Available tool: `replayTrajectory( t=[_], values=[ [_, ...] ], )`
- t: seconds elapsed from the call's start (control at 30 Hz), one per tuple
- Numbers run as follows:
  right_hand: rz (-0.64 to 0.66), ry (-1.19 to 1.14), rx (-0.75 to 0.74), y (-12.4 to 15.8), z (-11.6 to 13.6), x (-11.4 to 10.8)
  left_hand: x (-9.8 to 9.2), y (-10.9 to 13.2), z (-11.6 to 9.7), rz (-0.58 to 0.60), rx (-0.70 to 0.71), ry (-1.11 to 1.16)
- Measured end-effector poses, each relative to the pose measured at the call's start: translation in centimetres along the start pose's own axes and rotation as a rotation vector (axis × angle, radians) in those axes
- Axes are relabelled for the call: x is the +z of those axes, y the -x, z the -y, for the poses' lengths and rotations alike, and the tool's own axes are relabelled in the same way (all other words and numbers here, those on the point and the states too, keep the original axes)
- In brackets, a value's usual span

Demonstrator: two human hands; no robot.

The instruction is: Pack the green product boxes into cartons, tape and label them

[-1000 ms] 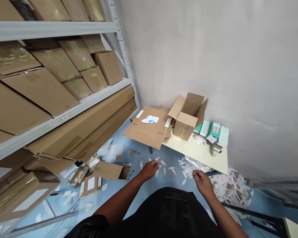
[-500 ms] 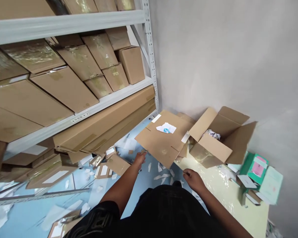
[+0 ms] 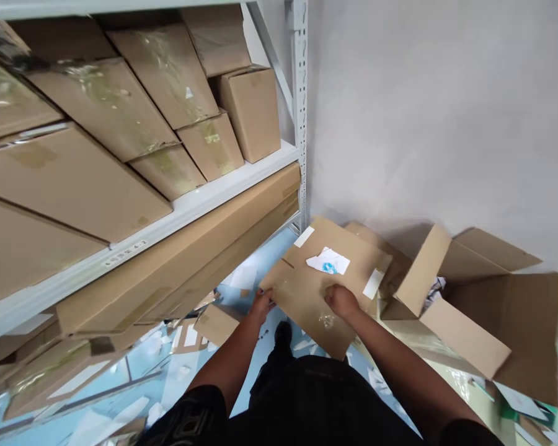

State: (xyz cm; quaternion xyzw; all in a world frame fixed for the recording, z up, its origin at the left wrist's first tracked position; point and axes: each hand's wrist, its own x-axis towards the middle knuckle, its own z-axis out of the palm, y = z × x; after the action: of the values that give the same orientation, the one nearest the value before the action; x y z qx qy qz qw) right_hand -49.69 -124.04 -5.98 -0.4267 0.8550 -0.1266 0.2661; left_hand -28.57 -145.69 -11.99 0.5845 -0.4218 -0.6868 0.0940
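A flat brown cardboard sheet [image 3: 302,279], likely a folded carton, lies tilted in front of me. On it are white label strips and a torn white paper [image 3: 338,261] with a blue mark. My left hand [image 3: 261,305] is closed on the sheet's left corner, with its fingertips at the edge. My right hand [image 3: 343,301] is curled over the middle of the sheet, below the torn paper. Whether it holds anything small is hidden. To the right stands an open carton [image 3: 534,334] with flaps up and crumpled printed material [image 3: 434,290] inside.
A white metal rack [image 3: 232,184] full of taped cartons [image 3: 253,114] rises on the left, beside a grey wall [image 3: 437,111]. Torn paper scraps and small boxes [image 3: 216,325] litter the blue floor [image 3: 167,384]. A green box [image 3: 509,410] sits at lower right.
My right hand has moved from beside the pale surface up onto the cardboard sheet. My left hand has come to the sheet's left corner. The view has shifted closer to the rack.
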Motion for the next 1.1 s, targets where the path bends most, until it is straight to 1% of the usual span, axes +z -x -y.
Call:
replayTrajectory(
  t=[0.07,0.13,0.23,0.33,0.4,0.47,0.53,0.57,0.63,0.67,0.73,0.8,0.87,0.93,1.03,1.1],
  values=[
    [0.034,0.026,0.054,-2.9,1.0,0.2,-1.0,-1.7,-0.5,0.080,-0.027,0.023],
    [0.055,0.054,0.104,-5.6,2.0,-0.1,-1.9,-2.9,-0.7,0.140,-0.066,0.023],
    [-0.004,0.096,0.171,-9.1,3.3,-1.4,-2.9,-3.9,-0.8,0.213,-0.126,0.003],
    [-0.140,0.126,0.240,-11.1,4.2,-2.8,-3.5,-4.5,-0.9,0.264,-0.166,-0.007],
    [-0.188,0.100,0.279,-10.9,4.7,-2.9,-3.8,-4.6,-1.2,0.293,-0.182,-0.002],
    [-0.195,0.044,0.283,-9.1,5.1,-2.0,-4.1,-4.4,-1.7,0.322,-0.192,0.008],
    [-0.205,0.007,0.251,-5.8,5.3,-0.1,-4.4,-3.9,-2.4,0.371,-0.169,0.023],
    [-0.205,0.005,0.239,-3.7,5.2,1.0,-4.5,-3.5,-2.9,0.406,-0.132,0.026],
    [-0.215,0.005,0.227,0.8,4.8,3.4,-4.8,-2.5,-4.2,0.474,-0.012,0.009],
    [-0.282,-0.003,0.237,3.0,4.5,4.5,-4.8,-1.9,-5.0,0.493,0.056,-0.019],
    [-0.370,-0.040,0.316,6.9,3.9,6.4,-4.9,-0.7,-6.9,0.486,0.171,-0.109],
    [-0.442,-0.086,0.410,9.8,3.7,7.7,-4.9,0.7,-9.1,0.453,0.261,-0.202],
    [-0.488,-0.131,0.482,11.4,4.0,8.1,-4.7,2.0,-11.6,0.429,0.359,-0.231],
    [-0.512,-0.173,0.505,12.1,4.8,7.8,-4.5,3.3,-14.2,0.411,0.472,-0.174],
    [-0.539,-0.231,0.468,12.5,6.0,6.7,-4.7,5.2,-18.9,0.384,0.606,-0.077],
    [-0.562,-0.265,0.432,13.2,6.6,5.8,-5.5,6.7,-22.4,0.363,0.689,-0.098]
  ],
)
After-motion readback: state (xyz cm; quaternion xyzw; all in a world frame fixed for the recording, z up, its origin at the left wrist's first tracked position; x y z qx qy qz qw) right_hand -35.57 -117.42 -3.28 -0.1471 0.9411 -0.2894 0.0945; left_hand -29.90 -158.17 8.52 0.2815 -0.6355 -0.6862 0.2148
